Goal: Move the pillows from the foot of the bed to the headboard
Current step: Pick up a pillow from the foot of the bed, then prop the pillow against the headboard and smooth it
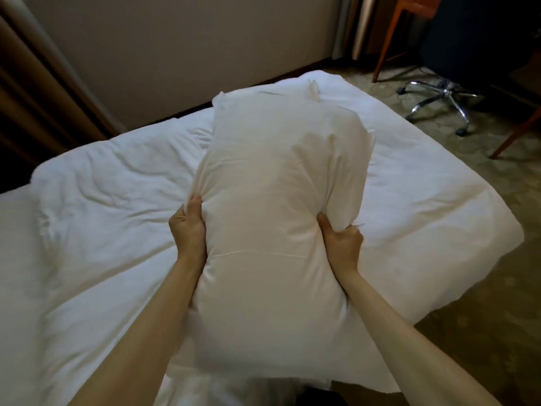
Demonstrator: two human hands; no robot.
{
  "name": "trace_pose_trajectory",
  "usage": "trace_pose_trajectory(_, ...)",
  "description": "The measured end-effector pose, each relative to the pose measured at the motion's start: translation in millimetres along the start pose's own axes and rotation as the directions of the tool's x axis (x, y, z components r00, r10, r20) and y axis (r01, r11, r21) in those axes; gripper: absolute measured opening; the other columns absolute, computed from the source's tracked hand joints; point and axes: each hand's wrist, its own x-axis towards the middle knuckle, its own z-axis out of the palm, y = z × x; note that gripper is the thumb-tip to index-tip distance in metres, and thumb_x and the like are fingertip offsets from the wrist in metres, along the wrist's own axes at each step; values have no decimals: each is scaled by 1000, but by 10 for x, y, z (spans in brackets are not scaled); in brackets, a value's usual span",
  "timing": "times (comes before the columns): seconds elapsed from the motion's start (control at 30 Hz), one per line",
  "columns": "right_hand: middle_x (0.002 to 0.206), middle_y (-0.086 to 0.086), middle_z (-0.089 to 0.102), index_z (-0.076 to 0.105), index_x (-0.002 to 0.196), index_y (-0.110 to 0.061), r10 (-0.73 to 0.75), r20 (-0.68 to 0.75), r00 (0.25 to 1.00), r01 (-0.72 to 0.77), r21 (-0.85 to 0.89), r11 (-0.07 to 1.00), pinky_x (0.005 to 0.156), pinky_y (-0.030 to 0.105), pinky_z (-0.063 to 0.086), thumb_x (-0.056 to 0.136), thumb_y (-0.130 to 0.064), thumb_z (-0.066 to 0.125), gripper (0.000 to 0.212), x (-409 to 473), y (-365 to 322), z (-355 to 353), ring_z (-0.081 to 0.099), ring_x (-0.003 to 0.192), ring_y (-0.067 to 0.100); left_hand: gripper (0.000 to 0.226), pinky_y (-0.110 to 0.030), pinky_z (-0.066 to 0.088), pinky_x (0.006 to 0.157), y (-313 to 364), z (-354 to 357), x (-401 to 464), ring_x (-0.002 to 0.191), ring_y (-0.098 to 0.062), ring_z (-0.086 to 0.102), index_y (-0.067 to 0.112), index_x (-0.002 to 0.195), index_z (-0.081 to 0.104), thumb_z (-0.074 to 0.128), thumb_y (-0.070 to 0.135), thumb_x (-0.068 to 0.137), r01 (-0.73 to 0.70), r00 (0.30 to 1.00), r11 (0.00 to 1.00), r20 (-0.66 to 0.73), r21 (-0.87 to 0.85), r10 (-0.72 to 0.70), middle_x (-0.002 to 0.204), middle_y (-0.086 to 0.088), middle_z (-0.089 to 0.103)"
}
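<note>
Pillow: a plump white fabric pillow (272,218), long side running away from the camera, held over the bed, its near end toward the person.
Left hand: the left hand (187,227) is clamped on the pillow's left edge, thumb on top, fabric bunched under it.
Right hand: the right hand (341,243) squeezes the right edge, creasing the cover.
Second pillow: another white pillow (295,92) shows just beyond the held one, mostly hidden.
Bed: a bed with a rumpled white duvet (96,218) fills the lower frame.
Wall: a beige wall (175,54) stands beyond the bed.
Floor: patterned carpet (497,259) on the right carries a dark office chair with a chrome star base (442,98).
</note>
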Motion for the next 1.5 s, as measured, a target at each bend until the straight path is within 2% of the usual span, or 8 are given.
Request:
trace_pose_trajectory(0.17,67,21,69,63,67,12,-121,98,988,128,-74,989,59,37,54,75,-45,74,58,-627,-402,588,67,64,30,41,-22,38,49,40,-1091,-11,48,-6,40,13,58,41,55,28,94,-2,993,997,-115,-77,-7,54,4,41)
trace_pose_trajectory(0.37,66,17,69,64,66,9,-248,213,945,278,-125,952,52,20,48,75,-46,72,57,-1850,-831,1473,63,57,24,44,-23,38,48,11,-2733,114,47,-7,43,16,53,43,55,27,94,-29,962,989,-273,-143,-11,46,11,47)
trace_pose_trajectory(0.5,59,21,64,55,57,8,-220,279,935,264,-134,955,55,40,54,74,-48,73,61,-2511,-966,1959,64,57,32,40,-15,42,47,-57,-3590,148,43,1,47,16,56,50,54,27,94,-28,937,987,-348,-158,-29,48,12,51)
trace_pose_trajectory(0.7,57,2,63,56,55,-11,-297,434,850,377,-109,920,60,33,53,77,-45,71,43,-3267,-1186,2656,63,58,18,38,-13,44,48,-114,-4675,166,43,2,47,12,60,52,52,26,95,-22,880,981,-470,-191,-71,57,1,50)
trace_pose_trajectory(0.97,51,19,61,53,52,9,-334,575,746,484,-124,866,55,40,51,79,-49,68,66,-3727,-1275,3234,61,53,31,42,-8,40,44,-270,-5395,100,41,4,48,19,54,51,51,23,95,-42,784,982,-615,-186,-83,48,11,51)
trace_pose_trajectory(1.13,43,-2,51,46,45,-11,-322,631,706,494,-114,862,46,22,35,78,-52,67,57,-3845,-1271,3426,53,46,12,40,-12,42,45,-334,-5575,30,44,1,49,19,55,53,51,23,95,1,725,980,-675,-197,-136,55,4,52)
trace_pose_trajectory(1.33,57,9,65,60,62,5,-251,708,660,432,-85,898,58,34,52,76,-56,66,63,-3875,-1259,3717,62,58,22,40,-27,43,57,-302,-5719,91,57,-14,49,13,56,50,53,26,93,26,648,977,-740,-212,-178,60,-1,51)
trace_pose_trajectory(1.5,51,6,59,48,48,-7,-214,757,618,398,-66,915,56,36,51,77,-55,66,58,-4003,-1330,4043,59,53,23,42,-26,39,54,-266,-5965,226,52,-11,45,14,52,41,53,25,91,21,612,977,-771,-210,-179,56,0,46)
